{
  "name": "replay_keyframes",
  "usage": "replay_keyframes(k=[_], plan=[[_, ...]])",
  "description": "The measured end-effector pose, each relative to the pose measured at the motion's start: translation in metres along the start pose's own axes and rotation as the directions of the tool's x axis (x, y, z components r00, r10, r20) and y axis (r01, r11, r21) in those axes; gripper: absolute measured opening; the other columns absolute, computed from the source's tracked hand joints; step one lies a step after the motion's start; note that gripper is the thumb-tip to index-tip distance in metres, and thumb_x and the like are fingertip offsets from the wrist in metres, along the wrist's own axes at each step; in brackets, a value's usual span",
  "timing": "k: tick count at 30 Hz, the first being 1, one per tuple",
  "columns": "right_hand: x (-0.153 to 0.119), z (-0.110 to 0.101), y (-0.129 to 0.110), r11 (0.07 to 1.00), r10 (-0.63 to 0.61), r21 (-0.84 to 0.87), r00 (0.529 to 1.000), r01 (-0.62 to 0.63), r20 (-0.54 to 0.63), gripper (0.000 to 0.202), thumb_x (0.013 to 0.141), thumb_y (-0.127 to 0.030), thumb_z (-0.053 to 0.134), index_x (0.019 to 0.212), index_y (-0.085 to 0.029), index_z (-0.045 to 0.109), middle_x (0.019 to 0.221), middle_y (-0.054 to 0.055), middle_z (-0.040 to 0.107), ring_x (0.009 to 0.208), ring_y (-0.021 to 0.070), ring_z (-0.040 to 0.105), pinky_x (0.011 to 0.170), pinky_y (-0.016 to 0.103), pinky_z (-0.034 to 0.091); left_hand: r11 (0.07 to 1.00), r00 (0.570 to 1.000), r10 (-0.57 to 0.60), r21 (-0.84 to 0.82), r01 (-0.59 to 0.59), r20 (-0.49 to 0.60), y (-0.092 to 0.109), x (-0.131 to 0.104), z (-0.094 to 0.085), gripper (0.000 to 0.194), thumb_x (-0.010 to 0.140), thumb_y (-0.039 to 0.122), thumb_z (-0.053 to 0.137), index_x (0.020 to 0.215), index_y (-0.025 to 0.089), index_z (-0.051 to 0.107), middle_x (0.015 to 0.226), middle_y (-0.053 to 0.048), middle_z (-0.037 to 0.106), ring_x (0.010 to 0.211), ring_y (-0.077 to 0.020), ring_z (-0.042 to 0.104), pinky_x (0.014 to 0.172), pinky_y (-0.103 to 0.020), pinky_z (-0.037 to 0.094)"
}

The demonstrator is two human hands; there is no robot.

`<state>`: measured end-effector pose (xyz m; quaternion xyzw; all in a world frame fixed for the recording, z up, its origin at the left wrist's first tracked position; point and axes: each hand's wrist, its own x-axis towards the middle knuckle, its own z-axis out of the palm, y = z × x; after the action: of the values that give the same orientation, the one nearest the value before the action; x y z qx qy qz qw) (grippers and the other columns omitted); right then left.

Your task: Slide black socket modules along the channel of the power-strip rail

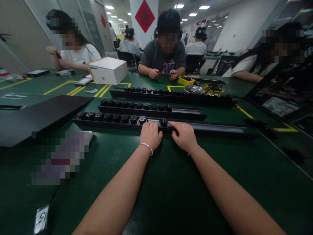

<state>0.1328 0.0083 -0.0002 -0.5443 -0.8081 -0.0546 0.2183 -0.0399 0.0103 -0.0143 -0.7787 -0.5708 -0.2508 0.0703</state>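
A long black rail (217,128) lies across the table in front of me, with several round black socket-like modules (115,117) in a row along its left part. My left hand (150,134) grips the rail's near side, fingers over the top and thumb low in front, just right of that row. To its right, my right hand (185,134) also holds the rail, its thumb bent at the front edge. Between both hands sits a single black module (164,122), close to my right fingertips. The undersides of my fingers are hidden.
Behind lie a second rail (190,114) and a third rail (171,97) with modules. A white box (107,71), yellow trays (186,80) and a metal bowl (194,89) stand farther back. Across the table, a person (162,55) holds a screwdriver. A dark panel (44,117) lies left.
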Motion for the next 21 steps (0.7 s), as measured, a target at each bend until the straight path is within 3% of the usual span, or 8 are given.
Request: replay_keyframes(k=[6, 13, 21], plan=[[0.0, 0.0065, -0.0048, 0.999, -0.017, -0.029, 1.0, 0.018, 0.022, 0.039, 0.083, -0.022, 0.043, 0.12, -0.026, 0.057, 0.109, 0.004, 0.066, 0.099, 0.0205, 0.053, 0.093, 0.037, 0.025, 0.999, 0.999, -0.034, 0.034, 0.034, -0.025, 0.0006, 0.0003, 0.0045, 0.021, 0.081, 0.031, 0.049, 0.095, 0.017, 0.057, 0.098, -0.011, 0.064, 0.102, -0.0282, 0.053, 0.101, -0.046, 0.032], [-0.0003, 0.0038, -0.0022, 0.992, -0.079, -0.096, 0.995, 0.084, 0.055, 0.04, 0.084, -0.021, 0.043, 0.122, -0.029, 0.055, 0.111, 0.004, 0.064, 0.095, 0.02, 0.053, 0.087, 0.035, 0.027, 0.998, 0.999, -0.041, 0.051, 0.043, -0.03, 0.001, 0.0003, 0.0058, 0.024, 0.081, 0.031, 0.048, 0.097, 0.016, 0.057, 0.099, -0.012, 0.064, 0.102, -0.028, 0.053, 0.102, -0.045, 0.031], [-0.0002, 0.0019, 0.0006, 0.993, -0.069, -0.085, 0.994, 0.076, 0.079, 0.039, 0.086, -0.021, 0.04, 0.121, -0.027, 0.055, 0.103, 0.005, 0.065, 0.092, 0.0205, 0.053, 0.084, 0.034, 0.028, 0.997, 0.999, -0.021, 0.07, 0.023, -0.028, 0.0, -0.0008, 0.0046, 0.025, 0.083, 0.031, 0.047, 0.1, 0.017, 0.058, 0.098, -0.009, 0.063, 0.101, -0.0267, 0.053, 0.102, -0.043, 0.032]])
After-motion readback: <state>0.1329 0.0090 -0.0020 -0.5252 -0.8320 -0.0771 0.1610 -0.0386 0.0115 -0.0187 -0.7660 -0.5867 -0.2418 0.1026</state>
